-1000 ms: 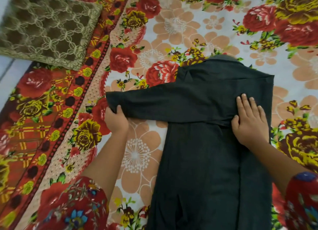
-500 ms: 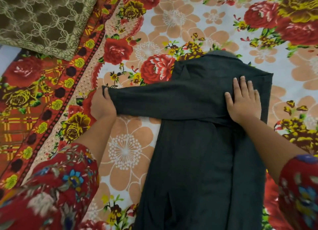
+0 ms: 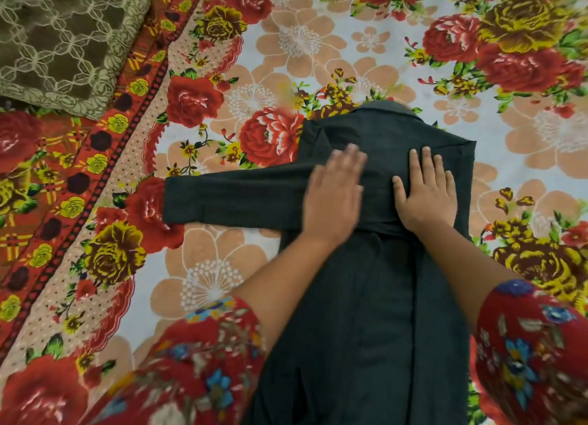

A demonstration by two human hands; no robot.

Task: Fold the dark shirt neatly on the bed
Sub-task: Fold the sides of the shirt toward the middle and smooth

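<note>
While both lie flat, left hand (image 3: pixel 334 198) — right hand (image 3: pixel 424 195) — press dark shirt (image 3: pixel 366 297).

Matt, dark woven cloth of the shirt (image 3: pixel 366 297) is seen beneath both hands. Around them, soft printed floral cloth covers the bed (image 3: pixel 286 42). Far left of the hands, a velvety, lace-patterned cushion (image 3: pixel 63 39) lies.

Short red floral sleeves (image 3: pixel 210 354), blue and yellow flowers, bare forearms
</note>
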